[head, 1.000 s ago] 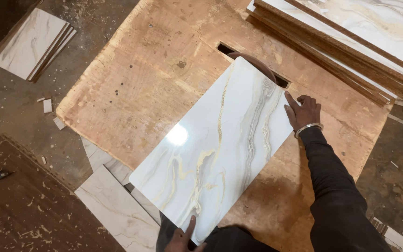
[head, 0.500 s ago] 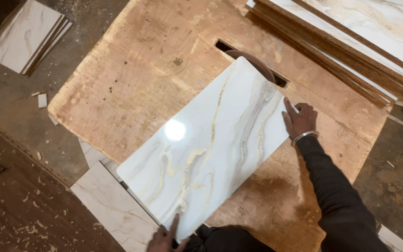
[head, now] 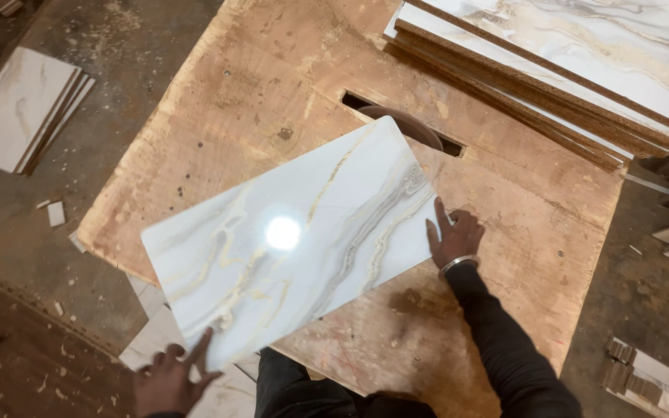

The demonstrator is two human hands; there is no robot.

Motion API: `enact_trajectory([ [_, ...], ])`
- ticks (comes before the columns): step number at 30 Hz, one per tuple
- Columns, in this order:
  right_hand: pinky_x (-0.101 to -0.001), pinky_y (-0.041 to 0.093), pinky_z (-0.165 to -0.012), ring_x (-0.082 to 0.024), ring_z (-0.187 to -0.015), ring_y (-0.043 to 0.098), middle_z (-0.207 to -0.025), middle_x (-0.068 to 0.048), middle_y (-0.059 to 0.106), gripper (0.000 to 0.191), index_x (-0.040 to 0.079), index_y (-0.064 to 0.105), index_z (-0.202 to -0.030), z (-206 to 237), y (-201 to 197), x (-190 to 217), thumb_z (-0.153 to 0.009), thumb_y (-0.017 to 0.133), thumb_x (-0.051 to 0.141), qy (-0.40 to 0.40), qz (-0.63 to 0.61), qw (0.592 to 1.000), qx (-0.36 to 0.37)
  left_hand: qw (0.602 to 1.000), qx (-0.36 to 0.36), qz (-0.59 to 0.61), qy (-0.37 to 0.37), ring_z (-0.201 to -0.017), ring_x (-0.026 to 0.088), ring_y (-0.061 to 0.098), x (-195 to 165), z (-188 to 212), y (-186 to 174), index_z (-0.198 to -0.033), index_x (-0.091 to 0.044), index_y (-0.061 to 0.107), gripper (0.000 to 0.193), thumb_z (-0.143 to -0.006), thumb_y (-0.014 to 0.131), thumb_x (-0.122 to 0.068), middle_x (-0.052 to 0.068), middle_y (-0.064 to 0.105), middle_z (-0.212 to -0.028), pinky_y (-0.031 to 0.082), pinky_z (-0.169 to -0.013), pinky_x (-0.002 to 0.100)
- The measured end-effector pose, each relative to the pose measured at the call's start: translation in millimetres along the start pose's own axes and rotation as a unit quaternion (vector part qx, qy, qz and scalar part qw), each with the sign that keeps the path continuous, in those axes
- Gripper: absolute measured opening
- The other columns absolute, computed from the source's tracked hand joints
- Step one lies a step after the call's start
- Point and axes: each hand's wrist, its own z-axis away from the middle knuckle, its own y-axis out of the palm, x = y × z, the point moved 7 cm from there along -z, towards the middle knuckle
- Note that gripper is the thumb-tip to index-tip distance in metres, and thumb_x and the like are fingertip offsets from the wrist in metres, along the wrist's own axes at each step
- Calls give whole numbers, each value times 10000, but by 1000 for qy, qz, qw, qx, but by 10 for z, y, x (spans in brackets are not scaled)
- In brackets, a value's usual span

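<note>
Glossy white marble-look panel with gold and grey veins [head: 296,240] lying flat on the worn brown plywood bench [head: 528,193], long axis running diagonally from near-left up to far-right, near-left corner hanging off the bench edge. Right hand [head: 455,237] at the panel's right short edge, fingers [head: 432,234] spread flat and pressed against that edge, not wrapped round anything. Left hand [head: 169,379] at the near-left corner, fingers splayed, tips touching the underside or edge there, hard to tell which. So panel sits between both hands, right one nearer the dark slot with the round saw blade [head: 408,124] just past the far corner. Stacked matching boards [head: 582,70] well apart at far right.
</note>
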Motion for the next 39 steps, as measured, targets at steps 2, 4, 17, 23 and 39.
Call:
enact_trajectory([
  [2, -498, 350, -912, -306, -1043, 476, -1108, -141, 555, 576, 183, 571, -1517, 53, 48, 166, -993, 630, 416, 11, -13, 1000, -15, 998, 3, -58, 2, -1109, 187, 648, 308, -233, -134, -1518, -610, 244, 866, -761, 596, -839, -10, 636, -1225, 510, -986, 533],
  [4, -498, 356, -928, -310, -1059, 482, -1128, -141, 560, 582, 168, 573, -1510, 86, 80, 322, -987, 640, 414, 30, -20, 999, -29, 998, -45, -47, 6, -1121, 171, 650, 596, -443, -328, -1489, -629, 258, 874, -715, 619, -816, -34, 648, -1220, 488, -1019, 546],
  [17, -520, 367, -962, -330, -1108, 508, -1165, -151, 581, 627, 123, 552, -1487, 24, 137, 1542, -928, 689, 370, 193, -2, 981, -5, 958, -187, -200, 82, -1212, 180, 645, 1835, -2363, -1665, -1558, -574, 300, 934, -720, 669, -761, -5, 640, -1386, 478, -1027, 519],
  [23, -519, 374, -952, -340, -1102, 508, -1186, -164, 577, 610, 73, 547, -1487, -76, 108, 2006, -964, 672, 361, 241, 3, 970, -34, 957, -222, -134, 126, -1292, 207, 628, 1959, -3121, -2404, -1570, -593, 339, 964, -715, 780, -628, 7, 650, -1396, 476, -1094, 493],
  [39, -573, 327, -1037, -384, -1276, 469, -1479, -176, 493, 606, 50, 526, -1465, -161, 98, 2044, -945, 643, 337, 183, 14, 982, -44, 924, -187, 279, 183, -1377, 412, 427, 1859, -3323, -2493, -1503, -343, 519, 967, -620, 896, -222, 197, 412, -1565, 445, -1111, 493],
])
